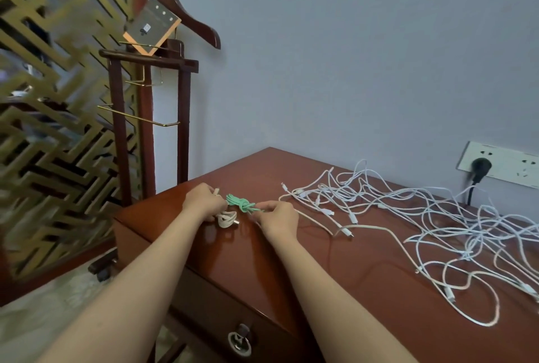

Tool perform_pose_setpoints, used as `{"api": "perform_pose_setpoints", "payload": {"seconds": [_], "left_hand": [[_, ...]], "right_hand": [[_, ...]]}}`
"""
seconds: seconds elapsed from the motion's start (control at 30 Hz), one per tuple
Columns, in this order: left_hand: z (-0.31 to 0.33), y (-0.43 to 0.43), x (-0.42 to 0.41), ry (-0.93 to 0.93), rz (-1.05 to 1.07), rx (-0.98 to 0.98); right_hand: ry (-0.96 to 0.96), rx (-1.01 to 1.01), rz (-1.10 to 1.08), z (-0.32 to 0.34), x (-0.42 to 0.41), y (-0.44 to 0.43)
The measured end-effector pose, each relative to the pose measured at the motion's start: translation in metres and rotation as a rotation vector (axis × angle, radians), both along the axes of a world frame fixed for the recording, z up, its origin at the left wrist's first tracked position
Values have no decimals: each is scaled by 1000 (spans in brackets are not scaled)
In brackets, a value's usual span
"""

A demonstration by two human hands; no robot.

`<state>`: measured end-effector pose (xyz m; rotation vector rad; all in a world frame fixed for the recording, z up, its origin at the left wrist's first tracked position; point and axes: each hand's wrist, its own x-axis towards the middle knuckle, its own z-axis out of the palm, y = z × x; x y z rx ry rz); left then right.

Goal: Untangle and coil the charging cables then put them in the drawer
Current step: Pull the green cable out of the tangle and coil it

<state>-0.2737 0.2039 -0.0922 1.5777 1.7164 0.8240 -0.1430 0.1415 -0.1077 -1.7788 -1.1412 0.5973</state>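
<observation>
Looked like a home bedroom or dressing area. A wooden clothes stand (pixel 183 117) with a hanger (pixel 198 24) stood by a wooden dresser (pixel 233 254) with a drawer (pixel 210 304). A gold lattice screen (pixel 58 158) and wall socket (pixel 507 162) were nearby.

Dark wooden valet stand (pixel 163 61) at left, against wall (pixel 320 56); flat box (pixel 150 25) (tilted) resting on top. Gold lattice screen (pixel 52 100) beside stand. Black plug (pixel 479 169) seated in wall socket (pixel 513 165).

Bare dresser top (pixel 335 263) lies open at lower centre; tangled white cables (pixel 423 208) crowd the right, and a valet stand (pixel 183 123) blocks the upper left.
</observation>
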Motion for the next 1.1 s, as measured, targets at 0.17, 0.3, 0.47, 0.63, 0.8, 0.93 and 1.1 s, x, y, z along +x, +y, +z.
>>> {"api": "perform_pose_setpoints", "payload": {"seconds": [0.17, 0.3, 0.47, 0.63, 0.8, 0.93, 1.1], "left_hand": [[-1, 7, -11, -75, 167, 10], [-3, 11, -26, -70, 270, 8], [-3, 10, -32, -69, 300, -11], [-2, 9, -37, -52, 308, -16], [5, -1, -32, 70, 323, 14], [23, -10, -20, 292, 263, 162], [48, -20, 12, 449, 41, 315]], "right_hand": [[-3, 3, 12, 0, -10, 13], [-30, -2, 63, 0, -28, 25], [-46, -17, 108, -4, -49, 38], [-113, -64, 210, -1, -55, 44], [-138, -77, 269, 7, -42, 43], [-229, -63, 229, 16, -20, 36], [-462, -54, 181, 34, 16, 19]]}}
